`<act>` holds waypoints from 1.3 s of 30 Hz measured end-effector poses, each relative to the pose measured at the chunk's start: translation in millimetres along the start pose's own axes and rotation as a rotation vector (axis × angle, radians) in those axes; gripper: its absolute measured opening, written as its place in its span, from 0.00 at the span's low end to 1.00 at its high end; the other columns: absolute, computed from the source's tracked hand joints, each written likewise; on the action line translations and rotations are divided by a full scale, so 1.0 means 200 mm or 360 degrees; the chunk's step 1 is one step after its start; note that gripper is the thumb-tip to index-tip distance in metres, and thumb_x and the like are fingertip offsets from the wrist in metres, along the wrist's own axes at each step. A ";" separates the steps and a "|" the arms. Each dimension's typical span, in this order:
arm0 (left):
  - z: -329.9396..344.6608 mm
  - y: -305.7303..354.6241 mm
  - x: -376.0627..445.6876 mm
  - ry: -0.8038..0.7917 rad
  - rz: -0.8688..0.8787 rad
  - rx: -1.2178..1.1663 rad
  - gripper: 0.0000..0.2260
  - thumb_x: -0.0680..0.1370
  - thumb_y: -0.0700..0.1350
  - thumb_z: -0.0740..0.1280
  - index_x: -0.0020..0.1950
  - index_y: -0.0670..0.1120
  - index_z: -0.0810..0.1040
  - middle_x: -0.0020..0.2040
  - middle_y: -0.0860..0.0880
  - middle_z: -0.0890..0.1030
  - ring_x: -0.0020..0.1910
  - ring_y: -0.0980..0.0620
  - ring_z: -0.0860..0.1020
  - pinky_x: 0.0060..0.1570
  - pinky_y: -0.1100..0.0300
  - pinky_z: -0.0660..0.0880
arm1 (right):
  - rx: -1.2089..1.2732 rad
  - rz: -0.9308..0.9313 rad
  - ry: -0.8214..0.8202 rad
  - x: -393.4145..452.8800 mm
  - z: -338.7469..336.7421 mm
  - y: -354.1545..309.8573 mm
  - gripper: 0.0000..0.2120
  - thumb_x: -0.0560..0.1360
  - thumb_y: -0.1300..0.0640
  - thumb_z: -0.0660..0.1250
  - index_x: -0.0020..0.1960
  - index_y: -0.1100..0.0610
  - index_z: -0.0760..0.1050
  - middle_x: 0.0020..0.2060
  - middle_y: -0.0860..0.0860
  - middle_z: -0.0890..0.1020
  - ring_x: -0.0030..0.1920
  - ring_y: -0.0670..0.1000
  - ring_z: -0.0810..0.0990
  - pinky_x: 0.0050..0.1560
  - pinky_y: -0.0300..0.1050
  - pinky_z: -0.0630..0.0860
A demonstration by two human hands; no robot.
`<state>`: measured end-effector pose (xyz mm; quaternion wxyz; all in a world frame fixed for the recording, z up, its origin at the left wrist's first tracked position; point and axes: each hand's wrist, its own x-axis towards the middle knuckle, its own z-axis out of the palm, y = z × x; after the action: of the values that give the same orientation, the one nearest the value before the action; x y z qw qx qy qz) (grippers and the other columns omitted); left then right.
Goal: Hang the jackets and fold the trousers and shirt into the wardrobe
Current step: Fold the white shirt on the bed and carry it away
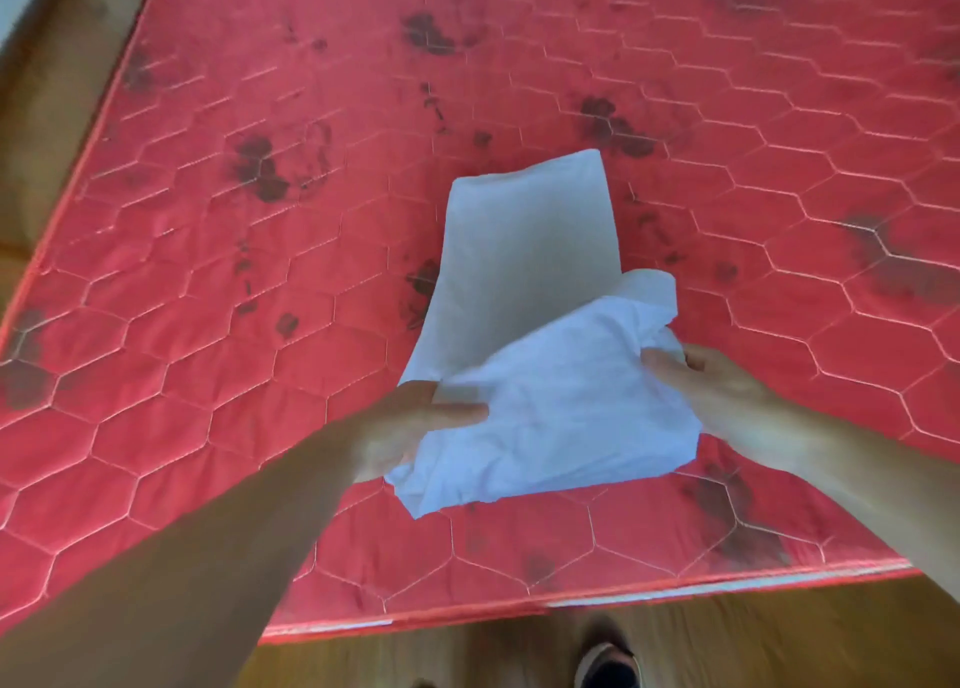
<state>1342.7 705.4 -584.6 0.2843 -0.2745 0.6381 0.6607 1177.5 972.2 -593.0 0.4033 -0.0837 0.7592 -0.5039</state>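
You are in the folding step, by the look of it: a white garment (524,292) lies on the bed's red mattress (208,219), its far part flat and narrow, its near part lifted and crumpled between your hands. Whether it is the shirt or the trousers cannot be told from here. Your left hand (410,427) grips the near left edge, thumb on top of the cloth; your right hand (717,391) pinches the bunched cloth at the near right edge. The next move probably calls for carrying that raised end forward over the flat part, keeping both corners level so the fold lands square, then smoothing the creases before you let go. The cloth is limp and wrinkled, so it may sag in the middle if you hold it slack. The mattress is quilted in a hexagon pattern and marked with dark blotches; it sits in a wooden bed frame (57,89). Below the near edge is a wooden floor (467,656), with a shoe (608,666) showing. No wardrobe or jackets are in view.
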 end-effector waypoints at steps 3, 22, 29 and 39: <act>-0.03 0.03 0.08 0.0258 0.0026 0.0088 0.13 0.67 0.56 0.75 0.50 0.56 0.84 0.53 0.50 0.85 0.56 0.47 0.82 0.59 0.46 0.77 | 0.0062 -0.0010 0.0126 0.10 -0.02 -0.11 0.13 0.81 0.48 0.61 0.49 0.56 0.80 0.36 0.47 0.82 0.36 0.44 0.80 0.34 0.38 0.75; -0.44 0.59 0.80 0.0762 0.0331 0.0060 0.05 0.81 0.46 0.64 0.52 0.52 0.80 0.50 0.51 0.83 0.52 0.49 0.81 0.54 0.54 0.76 | 0.0282 0.0051 0.0410 1.01 -0.05 -0.46 0.10 0.74 0.65 0.68 0.47 0.51 0.81 0.44 0.53 0.84 0.44 0.56 0.83 0.49 0.54 0.79; -0.54 0.68 1.09 0.0779 0.0066 0.0222 0.12 0.80 0.48 0.63 0.58 0.43 0.79 0.56 0.43 0.81 0.54 0.44 0.80 0.59 0.47 0.75 | 0.0248 0.0109 0.0322 1.27 -0.12 -0.41 0.11 0.74 0.67 0.67 0.53 0.56 0.80 0.53 0.58 0.83 0.53 0.60 0.82 0.57 0.60 0.78; -0.59 0.72 1.28 0.0902 0.0172 0.0075 0.11 0.78 0.45 0.69 0.59 0.48 0.77 0.49 0.52 0.82 0.46 0.53 0.81 0.41 0.62 0.76 | -0.0077 0.0275 0.0526 1.49 -0.24 -0.39 0.22 0.72 0.44 0.71 0.50 0.64 0.80 0.44 0.55 0.84 0.46 0.57 0.84 0.52 0.55 0.80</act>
<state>1062.0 590.2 -675.9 0.0654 -0.4072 0.7210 0.5569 926.9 809.5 -677.6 0.3127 0.0559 0.8314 -0.4558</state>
